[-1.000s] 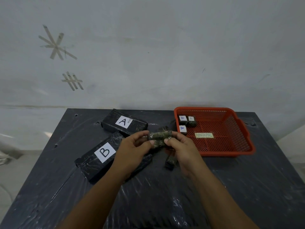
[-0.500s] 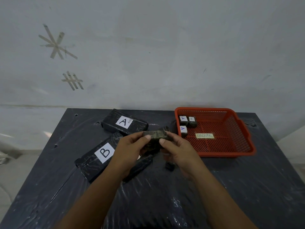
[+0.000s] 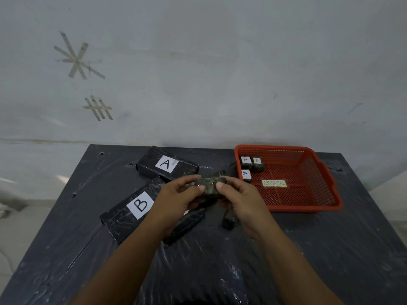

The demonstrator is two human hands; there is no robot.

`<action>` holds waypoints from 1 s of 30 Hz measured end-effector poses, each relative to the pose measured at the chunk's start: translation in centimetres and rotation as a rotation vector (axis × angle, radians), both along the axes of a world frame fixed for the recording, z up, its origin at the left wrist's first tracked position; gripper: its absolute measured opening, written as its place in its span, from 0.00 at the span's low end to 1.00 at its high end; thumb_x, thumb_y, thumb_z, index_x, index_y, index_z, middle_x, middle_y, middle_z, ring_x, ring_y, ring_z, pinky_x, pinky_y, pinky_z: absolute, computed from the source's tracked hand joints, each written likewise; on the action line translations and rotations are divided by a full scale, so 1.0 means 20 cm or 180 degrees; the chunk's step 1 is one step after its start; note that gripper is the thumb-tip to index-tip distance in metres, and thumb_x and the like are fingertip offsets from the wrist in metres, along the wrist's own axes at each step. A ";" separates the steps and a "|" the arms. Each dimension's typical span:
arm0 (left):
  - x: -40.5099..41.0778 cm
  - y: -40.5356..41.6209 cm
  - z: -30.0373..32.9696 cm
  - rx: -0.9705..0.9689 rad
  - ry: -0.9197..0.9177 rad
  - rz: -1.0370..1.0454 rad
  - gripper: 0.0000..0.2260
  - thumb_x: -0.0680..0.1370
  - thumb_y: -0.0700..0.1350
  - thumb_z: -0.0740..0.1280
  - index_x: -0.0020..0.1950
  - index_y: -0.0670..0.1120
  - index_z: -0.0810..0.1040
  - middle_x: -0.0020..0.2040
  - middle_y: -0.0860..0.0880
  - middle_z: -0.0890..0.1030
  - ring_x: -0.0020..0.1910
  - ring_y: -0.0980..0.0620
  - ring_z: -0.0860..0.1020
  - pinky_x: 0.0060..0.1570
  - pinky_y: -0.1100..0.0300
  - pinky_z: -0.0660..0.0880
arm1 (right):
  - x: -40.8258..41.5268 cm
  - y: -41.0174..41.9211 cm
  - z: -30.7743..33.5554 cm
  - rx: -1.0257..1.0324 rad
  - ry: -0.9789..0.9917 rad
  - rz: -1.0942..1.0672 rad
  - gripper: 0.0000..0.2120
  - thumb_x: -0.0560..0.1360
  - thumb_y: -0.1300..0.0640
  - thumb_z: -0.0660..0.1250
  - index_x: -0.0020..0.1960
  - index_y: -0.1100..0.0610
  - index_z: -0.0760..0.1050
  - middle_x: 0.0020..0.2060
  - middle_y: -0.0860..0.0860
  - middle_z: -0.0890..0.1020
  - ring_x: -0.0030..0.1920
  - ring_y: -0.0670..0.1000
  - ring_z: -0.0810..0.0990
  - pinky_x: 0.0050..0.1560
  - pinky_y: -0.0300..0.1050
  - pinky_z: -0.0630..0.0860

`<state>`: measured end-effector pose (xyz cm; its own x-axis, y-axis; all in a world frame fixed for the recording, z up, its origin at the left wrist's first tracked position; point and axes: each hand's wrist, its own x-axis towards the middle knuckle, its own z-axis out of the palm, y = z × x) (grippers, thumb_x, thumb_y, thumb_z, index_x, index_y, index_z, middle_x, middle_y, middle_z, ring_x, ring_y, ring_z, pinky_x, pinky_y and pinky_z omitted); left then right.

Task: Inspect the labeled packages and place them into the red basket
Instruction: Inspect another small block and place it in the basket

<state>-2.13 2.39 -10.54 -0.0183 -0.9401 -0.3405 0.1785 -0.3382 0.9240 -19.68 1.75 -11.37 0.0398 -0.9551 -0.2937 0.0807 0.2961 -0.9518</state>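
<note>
My left hand [image 3: 176, 201] and right hand [image 3: 240, 201] both grip one small dark plastic-wrapped package [image 3: 210, 188] beside the red mesh plastic basket [image 3: 330, 186]

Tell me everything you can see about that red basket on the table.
The red basket is a shallow rectangular tray, apparently plastic, with mesh walls and floor and a solid rim. It sits flat on the dark wrapped table, at its far right, beyond the right hand, which does not touch it. Three small dark packages with white labels lie in its far left corner, and a pale tag reading ABNORMAL lies on its floor.
</note>
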 end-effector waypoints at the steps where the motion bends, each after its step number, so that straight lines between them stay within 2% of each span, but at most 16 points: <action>1: 0.00 0.00 -0.01 0.0004 -0.0041 -0.0004 0.13 0.77 0.37 0.71 0.60 0.47 0.82 0.52 0.44 0.86 0.45 0.52 0.86 0.45 0.61 0.81 | 0.00 0.00 0.00 -0.0007 -0.0008 -0.0027 0.09 0.78 0.58 0.72 0.57 0.53 0.84 0.49 0.51 0.87 0.47 0.46 0.86 0.45 0.39 0.80; 4: 0.01 0.00 -0.01 0.0047 -0.0075 -0.0005 0.15 0.76 0.37 0.72 0.62 0.48 0.81 0.53 0.45 0.86 0.48 0.49 0.85 0.54 0.53 0.82 | 0.01 -0.01 -0.01 -0.0081 -0.0021 -0.0068 0.13 0.77 0.62 0.72 0.61 0.54 0.82 0.49 0.51 0.86 0.46 0.46 0.86 0.46 0.39 0.80; 5: 0.01 0.00 -0.02 0.0064 -0.0093 -0.0031 0.15 0.77 0.36 0.71 0.62 0.47 0.81 0.52 0.45 0.86 0.48 0.50 0.85 0.54 0.53 0.82 | 0.01 -0.01 -0.01 -0.0120 -0.0020 -0.0059 0.14 0.77 0.63 0.72 0.62 0.54 0.81 0.48 0.51 0.86 0.46 0.45 0.85 0.46 0.39 0.80; 7: 0.00 0.01 -0.01 0.0086 -0.0112 -0.0098 0.15 0.77 0.38 0.71 0.63 0.47 0.80 0.51 0.47 0.87 0.47 0.52 0.86 0.49 0.57 0.81 | 0.01 0.00 -0.01 -0.0204 0.0021 -0.0017 0.16 0.77 0.65 0.72 0.63 0.53 0.80 0.47 0.50 0.85 0.46 0.43 0.85 0.47 0.37 0.80; 9: 0.01 0.01 0.00 0.0142 -0.0070 -0.0128 0.12 0.79 0.42 0.70 0.62 0.47 0.80 0.51 0.46 0.87 0.48 0.49 0.86 0.45 0.60 0.81 | 0.01 0.00 -0.02 -0.0280 0.0084 0.0058 0.18 0.77 0.65 0.73 0.64 0.52 0.80 0.50 0.51 0.86 0.50 0.44 0.86 0.50 0.38 0.81; 11: 0.01 0.02 0.01 0.0215 0.0007 -0.0132 0.10 0.80 0.47 0.68 0.59 0.46 0.83 0.51 0.44 0.87 0.50 0.46 0.86 0.44 0.60 0.81 | 0.00 0.01 -0.03 -0.0341 0.0161 0.0152 0.20 0.77 0.64 0.73 0.66 0.51 0.78 0.54 0.54 0.86 0.56 0.50 0.85 0.56 0.43 0.82; 13: 0.01 0.01 0.01 0.0298 0.0049 -0.0121 0.11 0.81 0.50 0.67 0.56 0.46 0.84 0.50 0.44 0.87 0.50 0.45 0.86 0.46 0.57 0.82 | -0.01 0.02 -0.03 -0.0392 0.0240 0.0211 0.22 0.77 0.65 0.73 0.68 0.52 0.77 0.56 0.54 0.85 0.59 0.51 0.85 0.57 0.43 0.82; 15: 0.02 0.00 0.01 0.0340 -0.0001 -0.0070 0.10 0.81 0.48 0.68 0.57 0.46 0.84 0.50 0.44 0.87 0.50 0.44 0.86 0.52 0.53 0.82 | -0.01 0.02 -0.03 -0.0431 0.0308 0.0245 0.24 0.77 0.66 0.73 0.71 0.53 0.75 0.56 0.49 0.85 0.59 0.46 0.84 0.55 0.38 0.81; 17: 0.03 -0.01 0.00 0.0319 -0.0065 0.0033 0.09 0.80 0.45 0.69 0.58 0.47 0.84 0.51 0.44 0.87 0.51 0.44 0.86 0.56 0.49 0.80 | -0.01 0.02 -0.03 -0.0416 0.0292 0.0273 0.28 0.76 0.65 0.74 0.73 0.52 0.72 0.55 0.43 0.83 0.57 0.36 0.83 0.53 0.34 0.79; 19: 0.03 -0.01 -0.01 0.0263 -0.0108 0.0102 0.08 0.79 0.44 0.70 0.58 0.48 0.84 0.52 0.46 0.87 0.53 0.45 0.85 0.56 0.50 0.80 | -0.01 0.02 -0.04 -0.0337 0.0221 0.0258 0.31 0.75 0.64 0.74 0.76 0.52 0.69 0.56 0.40 0.83 0.57 0.34 0.82 0.55 0.34 0.79; 21: 0.03 -0.01 0.00 0.0174 -0.0074 0.0140 0.08 0.79 0.41 0.70 0.57 0.48 0.84 0.51 0.47 0.87 0.53 0.46 0.85 0.56 0.50 0.80 | -0.02 0.02 -0.04 -0.0264 0.0183 0.0229 0.29 0.76 0.62 0.75 0.74 0.53 0.71 0.57 0.44 0.85 0.58 0.38 0.83 0.57 0.38 0.80; 26: 0.03 0.00 -0.01 -0.0085 -0.0162 0.0201 0.12 0.77 0.35 0.71 0.57 0.47 0.83 0.52 0.47 0.87 0.54 0.44 0.85 0.58 0.46 0.81 | -0.01 0.02 -0.04 -0.0056 0.0182 0.0297 0.13 0.78 0.55 0.72 0.62 0.45 0.81 0.52 0.47 0.88 0.53 0.48 0.86 0.49 0.42 0.81; 28: 0.03 0.01 -0.01 -0.0191 -0.0338 0.0099 0.15 0.75 0.34 0.73 0.58 0.49 0.83 0.53 0.47 0.86 0.54 0.45 0.85 0.57 0.48 0.82 | -0.01 0.03 -0.04 0.0008 0.0154 0.0232 0.11 0.79 0.52 0.71 0.61 0.46 0.83 0.52 0.48 0.88 0.54 0.50 0.87 0.51 0.47 0.82; 30: 0.03 0.02 -0.01 -0.0283 -0.0442 -0.0003 0.17 0.74 0.33 0.74 0.58 0.49 0.83 0.51 0.48 0.87 0.52 0.47 0.85 0.52 0.56 0.83 | -0.01 0.03 -0.04 0.0020 0.0157 0.0179 0.09 0.80 0.53 0.70 0.59 0.49 0.84 0.52 0.49 0.88 0.54 0.52 0.87 0.55 0.51 0.83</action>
